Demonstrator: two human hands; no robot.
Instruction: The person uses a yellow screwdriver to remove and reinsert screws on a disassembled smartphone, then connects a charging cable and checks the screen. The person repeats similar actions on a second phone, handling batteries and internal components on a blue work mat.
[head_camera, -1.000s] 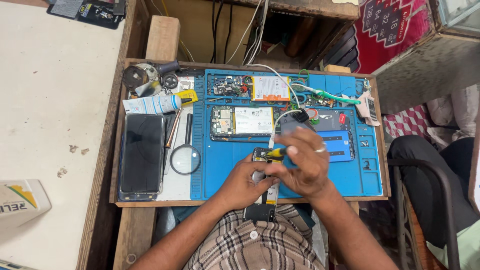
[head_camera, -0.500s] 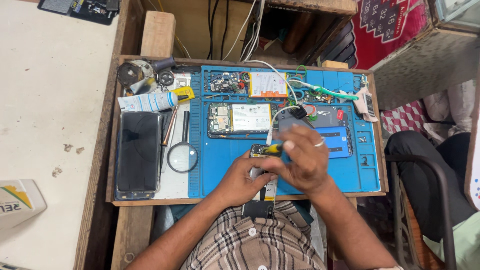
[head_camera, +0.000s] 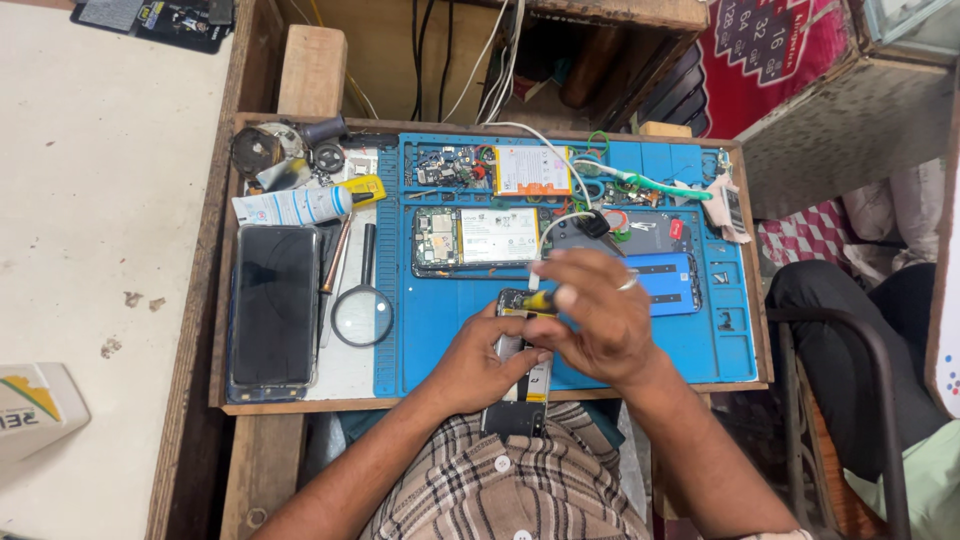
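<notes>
Wooden and cluttered, the counter (head_camera: 250, 420) carries a blue repair mat (head_camera: 440, 330) that serves as the landmark for everything else. At the near edge of that mat, the left hand (head_camera: 478, 362) has its fingers (head_camera: 520, 358) curled around an opened phone (head_camera: 520, 372), steadying it where it overhangs the mat's front rim toward the person's plaid shirt. The right hand (head_camera: 592, 318) lies over the phone's upper end, fingers pinched narrow on a small yellow-handled screwdriver (head_camera: 540, 298) whose tip is hidden against the phone; a ring shows on one finger. Just beyond the hands, at the mat's centre, lies another opened phone with its circuit board and battery exposed (head_camera: 476, 238), and a blue phone back cover (head_camera: 668, 280) sits to the right of it on the mat. Farther back on the mat rests a loose battery (head_camera: 532, 170). Left of the mat lie a magnifying glass (head_camera: 361, 312), a dark phone screen (head_camera: 272, 305) and a white tube (head_camera: 292, 206).
</notes>
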